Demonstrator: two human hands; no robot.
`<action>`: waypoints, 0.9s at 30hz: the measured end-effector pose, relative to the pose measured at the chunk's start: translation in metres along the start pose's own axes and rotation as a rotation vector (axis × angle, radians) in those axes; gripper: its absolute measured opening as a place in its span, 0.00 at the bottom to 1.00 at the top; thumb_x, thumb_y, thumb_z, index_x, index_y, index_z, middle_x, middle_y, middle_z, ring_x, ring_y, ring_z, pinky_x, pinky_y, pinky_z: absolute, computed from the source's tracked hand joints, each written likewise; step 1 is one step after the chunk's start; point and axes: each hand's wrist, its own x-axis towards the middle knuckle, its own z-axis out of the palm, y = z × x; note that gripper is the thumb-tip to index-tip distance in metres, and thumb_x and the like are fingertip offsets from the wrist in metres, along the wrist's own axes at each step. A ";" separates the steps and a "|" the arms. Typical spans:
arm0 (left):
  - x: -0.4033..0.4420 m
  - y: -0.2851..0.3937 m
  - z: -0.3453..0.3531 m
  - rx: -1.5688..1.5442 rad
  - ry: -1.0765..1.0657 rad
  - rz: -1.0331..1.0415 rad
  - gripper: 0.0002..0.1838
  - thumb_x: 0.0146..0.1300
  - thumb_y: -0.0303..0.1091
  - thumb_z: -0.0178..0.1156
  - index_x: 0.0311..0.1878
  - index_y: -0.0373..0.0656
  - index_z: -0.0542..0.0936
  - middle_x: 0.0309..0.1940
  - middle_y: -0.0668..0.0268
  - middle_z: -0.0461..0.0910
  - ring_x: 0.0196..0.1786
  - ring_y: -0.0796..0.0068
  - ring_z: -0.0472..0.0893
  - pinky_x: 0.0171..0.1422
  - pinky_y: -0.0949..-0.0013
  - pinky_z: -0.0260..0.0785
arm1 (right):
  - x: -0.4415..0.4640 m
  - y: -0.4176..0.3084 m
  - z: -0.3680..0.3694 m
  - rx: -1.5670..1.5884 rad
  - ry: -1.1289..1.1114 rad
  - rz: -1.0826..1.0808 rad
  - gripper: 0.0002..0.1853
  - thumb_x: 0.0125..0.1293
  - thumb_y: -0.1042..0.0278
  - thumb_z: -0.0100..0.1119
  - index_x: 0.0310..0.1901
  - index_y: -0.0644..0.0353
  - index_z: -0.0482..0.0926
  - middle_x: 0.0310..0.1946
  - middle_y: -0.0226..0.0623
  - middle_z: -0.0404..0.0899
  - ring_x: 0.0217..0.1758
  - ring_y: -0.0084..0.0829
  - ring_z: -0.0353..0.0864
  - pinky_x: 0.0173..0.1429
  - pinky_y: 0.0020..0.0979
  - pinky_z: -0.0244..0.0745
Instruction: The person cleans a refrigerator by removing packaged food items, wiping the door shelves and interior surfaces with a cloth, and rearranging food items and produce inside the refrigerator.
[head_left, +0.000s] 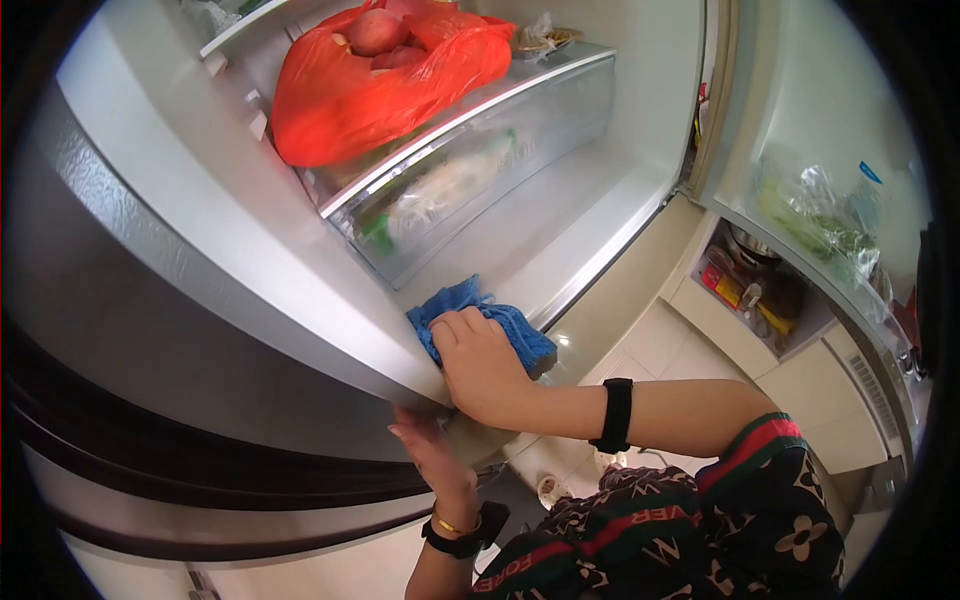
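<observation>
Head view: at mid-frame, the right hand [487, 368] curls over a bunched blue cloth [455, 297] in the fridge [600, 185]. Lower down, the left hand's [440, 460] grip cannot be told.

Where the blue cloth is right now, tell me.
Near the middle of the head view, the blue cloth is under the right hand, at the front edge of the fridge, below the clear drawer.

Right hand [487, 368] (fingers [458, 326] curled)

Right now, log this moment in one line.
right hand: holding blue cloth at refrigerator front edge | left hand: nearby, contact unclear | red plastic bag: above clear drawer
</observation>
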 end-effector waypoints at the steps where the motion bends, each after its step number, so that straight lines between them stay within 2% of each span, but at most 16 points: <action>1: -0.001 0.000 -0.002 0.001 0.000 -0.009 0.38 0.70 0.62 0.27 0.70 0.38 0.54 0.69 0.59 0.56 0.71 0.66 0.55 0.75 0.64 0.42 | -0.002 -0.003 0.001 0.014 0.010 0.035 0.22 0.48 0.78 0.53 0.49 0.67 0.70 0.47 0.41 0.71 0.52 0.42 0.67 0.52 0.37 0.64; 8: 0.003 -0.003 -0.007 -0.129 -0.072 -0.037 0.39 0.69 0.64 0.28 0.69 0.39 0.56 0.68 0.57 0.59 0.69 0.63 0.59 0.73 0.61 0.47 | -0.034 -0.033 0.003 0.237 0.118 0.237 0.27 0.46 0.84 0.48 0.54 0.70 0.65 0.52 0.54 0.64 0.54 0.50 0.64 0.58 0.44 0.62; 9: 0.000 0.000 -0.008 -0.144 -0.083 -0.045 0.40 0.69 0.64 0.28 0.69 0.39 0.56 0.68 0.56 0.59 0.69 0.62 0.60 0.72 0.60 0.48 | -0.039 -0.036 0.003 0.268 0.107 0.240 0.26 0.50 0.84 0.45 0.55 0.72 0.62 0.51 0.57 0.62 0.55 0.51 0.63 0.60 0.44 0.61; 12: 0.000 -0.001 -0.010 -0.269 -0.103 -0.068 0.39 0.69 0.64 0.27 0.69 0.39 0.56 0.67 0.56 0.61 0.68 0.61 0.62 0.71 0.59 0.51 | -0.051 -0.039 0.009 0.556 0.207 0.431 0.22 0.54 0.82 0.46 0.54 0.71 0.65 0.50 0.53 0.64 0.55 0.45 0.66 0.60 0.37 0.63; 15: -0.003 0.007 -0.016 -0.298 -0.077 -0.084 0.40 0.69 0.63 0.27 0.70 0.38 0.54 0.69 0.55 0.57 0.71 0.60 0.57 0.74 0.57 0.46 | -0.067 -0.043 0.007 1.239 -0.131 0.806 0.16 0.59 0.77 0.48 0.50 0.67 0.70 0.47 0.45 0.70 0.53 0.38 0.71 0.57 0.33 0.66; 17: -0.005 0.013 -0.036 -0.395 -0.094 -0.074 0.39 0.69 0.62 0.30 0.69 0.37 0.57 0.68 0.55 0.59 0.70 0.60 0.58 0.74 0.57 0.48 | -0.080 -0.064 0.004 1.266 -0.118 0.616 0.13 0.60 0.75 0.49 0.47 0.64 0.73 0.43 0.40 0.73 0.49 0.35 0.74 0.55 0.32 0.69; 19: -0.013 0.033 -0.050 -0.490 -0.036 -0.118 0.38 0.70 0.59 0.33 0.68 0.34 0.59 0.66 0.54 0.62 0.69 0.60 0.60 0.72 0.56 0.51 | -0.081 -0.075 0.010 1.940 -0.151 0.942 0.14 0.61 0.72 0.52 0.49 0.62 0.74 0.42 0.37 0.77 0.46 0.35 0.77 0.54 0.35 0.72; 22: -0.030 0.056 -0.076 -0.640 -0.084 -0.235 0.37 0.70 0.58 0.34 0.67 0.33 0.59 0.66 0.54 0.63 0.69 0.60 0.61 0.71 0.56 0.53 | -0.086 -0.067 0.011 2.130 -0.412 1.162 0.14 0.60 0.72 0.50 0.48 0.65 0.72 0.43 0.42 0.77 0.46 0.29 0.78 0.50 0.30 0.75; 23: -0.038 0.063 -0.082 -0.728 -0.101 -0.278 0.37 0.70 0.58 0.35 0.67 0.32 0.59 0.65 0.54 0.64 0.68 0.60 0.62 0.71 0.57 0.53 | -0.090 -0.061 0.020 2.200 -0.521 1.052 0.19 0.60 0.70 0.49 0.52 0.68 0.70 0.50 0.47 0.76 0.52 0.36 0.77 0.57 0.37 0.73; 26: -0.065 0.074 -0.089 -0.692 -0.078 -0.294 0.39 0.69 0.60 0.34 0.67 0.32 0.59 0.64 0.54 0.65 0.66 0.60 0.64 0.71 0.59 0.53 | -0.097 -0.056 0.011 2.392 -0.644 0.968 0.23 0.61 0.68 0.47 0.56 0.71 0.67 0.52 0.50 0.74 0.55 0.43 0.75 0.63 0.43 0.68; 27: -0.073 0.078 -0.093 -0.660 -0.086 -0.294 0.39 0.69 0.61 0.34 0.68 0.33 0.59 0.64 0.56 0.66 0.64 0.63 0.66 0.69 0.62 0.54 | -0.101 -0.055 0.010 2.437 -0.653 0.943 0.27 0.61 0.67 0.46 0.60 0.72 0.63 0.55 0.53 0.72 0.58 0.48 0.73 0.67 0.47 0.63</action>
